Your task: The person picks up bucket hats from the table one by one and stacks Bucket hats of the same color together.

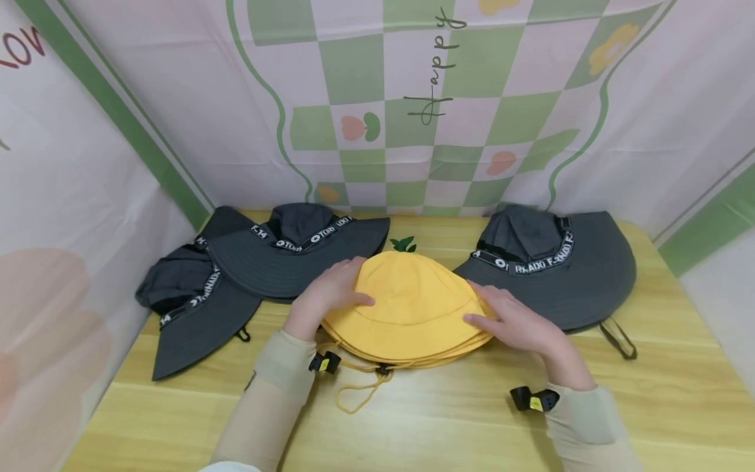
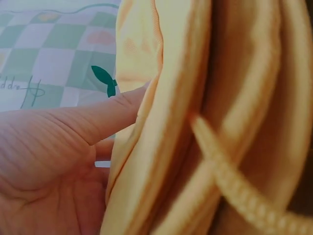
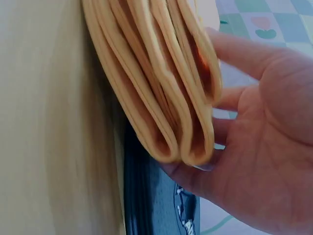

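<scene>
A nested stack of yellow bucket hats (image 1: 413, 295) stands mid-table, with a green leaf sprout (image 1: 404, 244) at the crown and several layered brims showing. My left hand (image 1: 330, 288) holds its left side, thumb on the front and fingers partly hidden behind. At the opposite side my right hand (image 1: 519, 321) grips the stack, its thumb across the front. The right wrist view shows folded brim edges (image 3: 161, 88) between thumb and fingers. A yellow cord (image 1: 356, 393) with a dark toggle (image 1: 383, 370) hangs from the front onto the table.
Two dark grey brimmed hats (image 1: 301, 255) (image 1: 194, 314) with lettered bands overlap at the left. Another dark grey hat (image 1: 566, 275) lies behind my right hand, its strap (image 1: 619, 341) on the wooden table (image 1: 425, 432). A checkered cloth backdrop (image 1: 413, 157) rises at the table's back.
</scene>
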Demonstrator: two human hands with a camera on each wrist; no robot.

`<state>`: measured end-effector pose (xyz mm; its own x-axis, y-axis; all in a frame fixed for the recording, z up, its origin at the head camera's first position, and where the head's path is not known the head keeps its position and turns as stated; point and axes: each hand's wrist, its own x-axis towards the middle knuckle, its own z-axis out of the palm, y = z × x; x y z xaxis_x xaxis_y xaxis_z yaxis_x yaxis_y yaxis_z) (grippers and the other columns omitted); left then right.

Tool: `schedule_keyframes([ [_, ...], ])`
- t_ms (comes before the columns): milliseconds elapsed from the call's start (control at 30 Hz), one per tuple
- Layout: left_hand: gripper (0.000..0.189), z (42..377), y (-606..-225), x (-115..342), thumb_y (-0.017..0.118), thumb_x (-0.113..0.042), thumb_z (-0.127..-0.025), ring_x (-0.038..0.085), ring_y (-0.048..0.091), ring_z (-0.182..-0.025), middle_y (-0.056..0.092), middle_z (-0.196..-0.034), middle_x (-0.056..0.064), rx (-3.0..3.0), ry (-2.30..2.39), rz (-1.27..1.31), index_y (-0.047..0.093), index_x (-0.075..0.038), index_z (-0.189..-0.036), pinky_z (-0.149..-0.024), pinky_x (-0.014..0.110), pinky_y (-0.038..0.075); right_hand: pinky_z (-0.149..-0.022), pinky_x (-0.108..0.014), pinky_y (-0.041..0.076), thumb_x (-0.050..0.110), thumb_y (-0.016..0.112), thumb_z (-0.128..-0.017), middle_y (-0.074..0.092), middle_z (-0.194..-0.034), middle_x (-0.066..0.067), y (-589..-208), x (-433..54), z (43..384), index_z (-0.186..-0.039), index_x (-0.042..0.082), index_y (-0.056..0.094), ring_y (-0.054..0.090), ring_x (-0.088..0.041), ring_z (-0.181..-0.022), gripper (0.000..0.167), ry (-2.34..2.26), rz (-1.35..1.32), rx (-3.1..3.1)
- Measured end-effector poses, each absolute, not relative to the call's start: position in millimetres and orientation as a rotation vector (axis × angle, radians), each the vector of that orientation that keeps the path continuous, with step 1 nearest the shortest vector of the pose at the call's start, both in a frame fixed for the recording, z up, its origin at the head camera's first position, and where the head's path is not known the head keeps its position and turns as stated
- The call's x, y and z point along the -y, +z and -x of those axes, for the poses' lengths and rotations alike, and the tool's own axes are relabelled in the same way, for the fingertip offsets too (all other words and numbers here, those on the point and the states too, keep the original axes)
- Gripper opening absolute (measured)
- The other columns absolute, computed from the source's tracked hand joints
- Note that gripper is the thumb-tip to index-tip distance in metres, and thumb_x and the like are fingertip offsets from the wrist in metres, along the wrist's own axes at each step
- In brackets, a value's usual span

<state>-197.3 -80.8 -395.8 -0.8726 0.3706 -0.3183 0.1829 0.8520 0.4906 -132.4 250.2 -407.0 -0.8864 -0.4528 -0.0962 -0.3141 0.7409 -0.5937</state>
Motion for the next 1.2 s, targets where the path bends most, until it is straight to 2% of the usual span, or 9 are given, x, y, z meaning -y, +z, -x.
schedule_keyframes([
  [133,0.083,199.0,-397.8,82.7,0.076,-0.037,-0.089,0.032,0.046,-0.141,0.047,-0.153,0.015,-2.618,0.629,-0.435,0.033,-0.008,-0.154,-0.115,0.045,0.039,-0.105,-0.064,0.039,0.031,0.055,-0.103,0.052,-0.142,-0.029,-405.8,-260.0,135.6,-0.144,-0.005,0.047,0.046,-0.048,-0.131,0.055,-0.868,0.571,-2.754],
  [233,0.084,200.7,-399.4,83.4,0.075,-0.037,-0.09,0.032,0.045,-0.142,0.045,-0.154,0.016,-2.605,0.628,-0.449,0.032,-0.007,-0.155,-0.116,0.045,0.038,-0.105,-0.065,0.039,0.027,0.052,-0.105,0.052,-0.141,-0.031,-405.1,-269.0,141.9,-0.142,-0.004,0.05,0.046,-0.05,-0.132,0.049,-0.827,0.524,-2.803],
  [300,0.084,201.2,-399.8,83.8,0.074,-0.038,-0.09,0.032,0.043,-0.143,0.044,-0.155,0.016,-2.601,0.624,-0.449,0.031,-0.006,-0.155,-0.117,0.046,0.037,-0.105,-0.064,0.039,0.022,0.054,-0.104,0.052,-0.141,-0.032,-405.0,-274.6,149.9,-0.141,-0.004,0.051,0.046,-0.05,-0.132,0.046,-0.753,0.535,-2.841],
  [467,0.084,200.9,-398.3,85.2,0.073,-0.039,-0.091,0.033,0.04,-0.145,0.042,-0.156,0.015,-2.596,0.602,-0.45,0.03,-0.007,-0.155,-0.118,0.046,0.035,-0.104,-0.065,0.038,0.002,0.065,-0.093,0.053,-0.136,-0.034,-403.5,-281.6,177.2,-0.138,-0.005,0.054,0.049,-0.051,-0.126,0.047,-0.435,0.717,-2.934],
  [600,0.084,199.6,-397.0,86.2,0.073,-0.039,-0.091,0.033,0.039,-0.146,0.042,-0.157,0.015,-2.588,0.609,-0.457,0.03,-0.007,-0.156,-0.118,0.047,0.035,-0.1,-0.065,0.042,-0.009,0.063,-0.087,0.053,-0.14,-0.03,-402.2,-274.1,194.4,-0.138,-0.002,0.056,0.047,-0.052,-0.128,0.051,-0.246,0.847,-2.96],
  [733,0.084,200.0,-397.9,87.1,0.073,-0.039,-0.091,0.033,0.037,-0.147,0.04,-0.158,0.014,-2.586,0.615,-0.458,0.03,-0.008,-0.156,-0.119,0.047,0.034,-0.09,-0.064,0.049,-0.008,0.061,-0.088,0.057,-0.139,-0.023,-404.6,-261.5,205.2,-0.137,0.004,0.059,0.047,-0.05,-0.127,0.051,-0.107,0.914,-2.945],
  [933,0.085,202.0,-400.1,86.9,0.074,-0.04,-0.09,0.032,0.038,-0.146,0.041,-0.158,0.013,-2.579,0.631,-0.457,0.03,-0.009,-0.156,-0.118,0.047,0.034,-0.078,-0.054,0.052,-0.006,0.07,-0.086,0.061,-0.117,-0.019,-400.6,-256.0,212.1,-0.122,0.005,0.068,0.052,-0.041,-0.108,0.038,0.034,0.946,-3.001],
  [1067,0.085,202.9,-401.2,86.5,0.074,-0.04,-0.09,0.032,0.037,-0.147,0.041,-0.158,0.012,-2.58,0.634,-0.447,0.03,-0.01,-0.156,-0.118,0.047,0.034,-0.076,-0.053,0.051,-0.003,0.076,-0.083,0.06,-0.111,-0.02,-392.8,-262.5,213.1,-0.117,0.003,0.068,0.051,-0.039,-0.104,0.035,0.08,0.882,-3.033],
  [1200,0.086,202.9,-401.4,86.1,0.073,-0.041,-0.09,0.031,0.033,-0.149,0.038,-0.16,0.012,-2.576,0.628,-0.429,0.029,-0.011,-0.157,-0.12,0.047,0.032,-0.075,-0.057,0.05,-0.001,0.076,-0.084,0.06,-0.112,-0.022,-383.7,-278.6,214.6,-0.115,0.002,0.066,0.05,-0.044,-0.106,0.033,0.081,0.792,-3.086],
])
